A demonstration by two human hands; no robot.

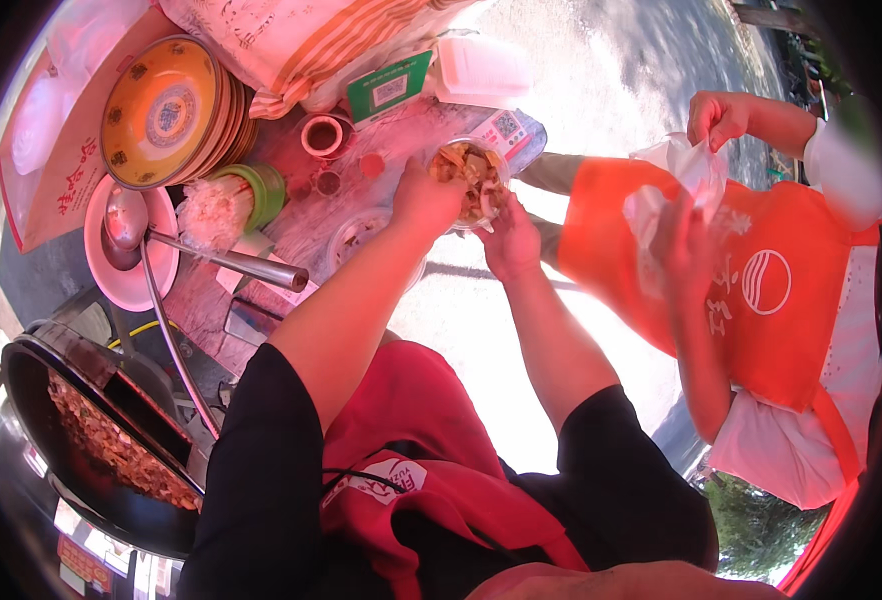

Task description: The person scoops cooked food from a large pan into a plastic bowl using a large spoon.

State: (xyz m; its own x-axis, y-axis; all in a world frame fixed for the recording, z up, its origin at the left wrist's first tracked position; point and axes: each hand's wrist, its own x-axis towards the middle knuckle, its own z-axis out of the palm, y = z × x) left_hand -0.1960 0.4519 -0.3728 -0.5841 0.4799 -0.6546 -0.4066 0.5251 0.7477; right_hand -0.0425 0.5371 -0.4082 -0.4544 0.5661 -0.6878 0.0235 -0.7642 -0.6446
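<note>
A round clear plastic container of cooked food (472,176) is held between my two hands at the table's right edge. My left hand (430,196) grips its near left side, the fingers partly over the rim. From the lower right, my right hand (514,238) supports it with the fingertips at its wall and base. Below my left forearm, partly hidden by it, another clear round container (351,238) with some food sits on the table. Beyond the held container lies a card with a printed code (508,135).
At left are stacked orange plates (162,112), a pink bowl (132,289) with a ladle (223,262), a green holder (265,196) of wrapped chopsticks and a wok of food (111,442). A co-worker in an orange apron (775,300) stands at right, hands holding a thin plastic bag (692,169).
</note>
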